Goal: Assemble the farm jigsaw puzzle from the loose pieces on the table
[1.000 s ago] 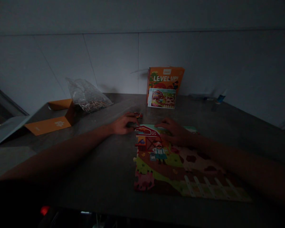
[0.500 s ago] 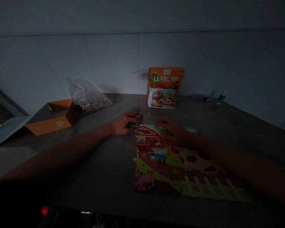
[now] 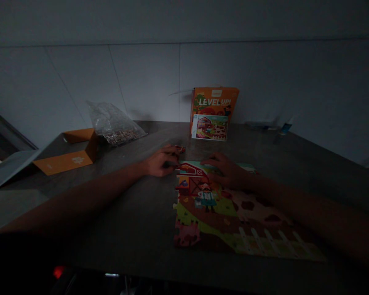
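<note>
A partly joined farm jigsaw puzzle lies on the table, with a red barn, a farmer, a cow, a pig and a white fence. At its upper left corner is my left hand, fingers bent and thumb and forefinger closed together by the barn roof. Whatever may be between those fingertips is too dark to make out. Just beyond that hand are loose puzzle pieces, partly behind its fingers. My right hand rests on the upper part of the puzzle, fingers stretched out and holding nothing, covering some of the picture.
An orange box stands against the wall, with a farm picture card leaning on it. At the left are an open orange box and a clear plastic bag of small pieces. A small bottle stands far right.
My left hand has shifted slightly, and its thumb and forefinger have come closer together at the puzzle's corner. My right hand stays in place.
</note>
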Tool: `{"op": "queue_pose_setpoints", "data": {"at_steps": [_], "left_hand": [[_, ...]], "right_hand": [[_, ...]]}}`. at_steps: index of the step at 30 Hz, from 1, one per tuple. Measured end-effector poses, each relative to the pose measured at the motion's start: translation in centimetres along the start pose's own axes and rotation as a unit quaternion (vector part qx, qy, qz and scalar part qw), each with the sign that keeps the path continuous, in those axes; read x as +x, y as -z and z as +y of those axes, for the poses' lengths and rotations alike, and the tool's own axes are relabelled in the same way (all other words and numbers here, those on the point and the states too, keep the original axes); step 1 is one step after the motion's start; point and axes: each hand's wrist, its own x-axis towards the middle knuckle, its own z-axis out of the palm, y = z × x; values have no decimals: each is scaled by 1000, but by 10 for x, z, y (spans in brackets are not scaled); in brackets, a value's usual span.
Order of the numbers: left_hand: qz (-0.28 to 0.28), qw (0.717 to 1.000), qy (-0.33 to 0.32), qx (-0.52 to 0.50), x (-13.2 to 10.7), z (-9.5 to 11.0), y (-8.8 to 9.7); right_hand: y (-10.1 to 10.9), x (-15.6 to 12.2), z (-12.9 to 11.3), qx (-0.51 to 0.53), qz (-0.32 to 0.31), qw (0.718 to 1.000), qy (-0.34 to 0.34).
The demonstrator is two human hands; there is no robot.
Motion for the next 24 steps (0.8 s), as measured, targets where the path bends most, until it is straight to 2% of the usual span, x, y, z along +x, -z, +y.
{"op": "queue_pose_setpoints", "data": {"at_steps": [3, 5, 6, 8, 10, 11, 14, 18, 21, 24], "left_hand": [[19, 999, 27, 26, 1, -1, -2], [66, 987, 120, 80, 1, -5, -3], [96, 970, 191, 113, 2, -7, -4], [130, 915, 349, 156, 2, -10, -4], [101, 863, 470, 156, 3, -13, -4], [72, 848, 504, 147, 4, -13, -4], [18, 844, 519, 136, 6, -13, -5], [29, 859, 491, 141, 5, -14, -9], [16, 872, 464, 154, 4, -18, -12], [11, 874, 459, 161, 3, -20, -13]], "right_hand": [[0, 0, 0, 0, 2, 1000, -1], [0, 0, 0, 0, 5, 1000, -1], [0, 0, 0, 1, 6, 1000, -2], [0, 0, 0, 3, 6, 1000, -4], [1, 0, 0, 4, 4, 1000, -6], [2, 0, -1, 5, 3, 1000, -6], [3, 0, -2, 5, 0, 1000, -9], [3, 0, -2, 4, -5, 1000, -11], [3, 0, -2, 1, -6, 1000, -10], [2, 1, -1, -3, -2, 1000, -10]]}}
